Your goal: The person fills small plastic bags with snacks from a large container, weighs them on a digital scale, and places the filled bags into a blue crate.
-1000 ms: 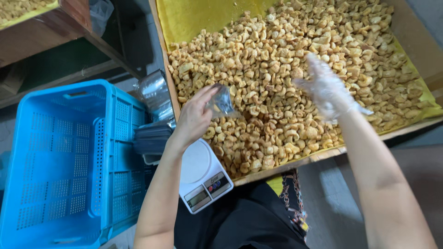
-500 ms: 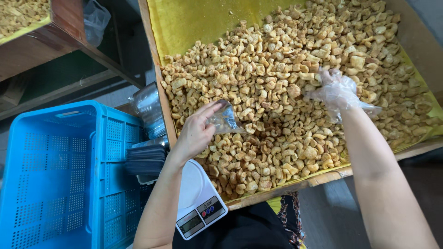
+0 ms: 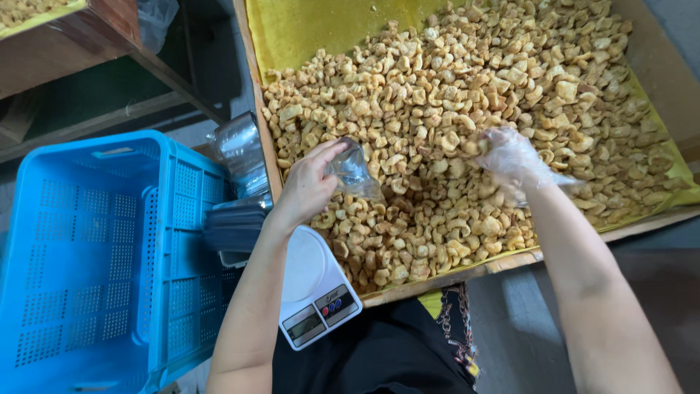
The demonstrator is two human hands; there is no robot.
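Over the snack tray (image 3: 257, 109): bag and gloved hand facing each other
Left hand (image 3: 306, 191) is pinching the clear bag (image 3: 354, 172), mouth at 3 o'clock; gloved right hand (image 3: 510, 157), fingers curling onto fried pieces (image 3: 437, 109), is working at 3 o'clock from it

Before you, a wide tray (image 3: 257, 109) holding a heap of fried snack pieces (image 3: 467, 138) across its middle and right. Your left hand (image 3: 310, 186) holds a small plastic bag (image 3: 353, 171) over the heap's left part; your right hand (image 3: 510, 157) rests on the pieces further right. Below the tray's near edge, a kitchen scale (image 3: 313, 288). Left of the scale, a crate (image 3: 95, 255); a stack of bags (image 3: 237, 222) between crate and tray.
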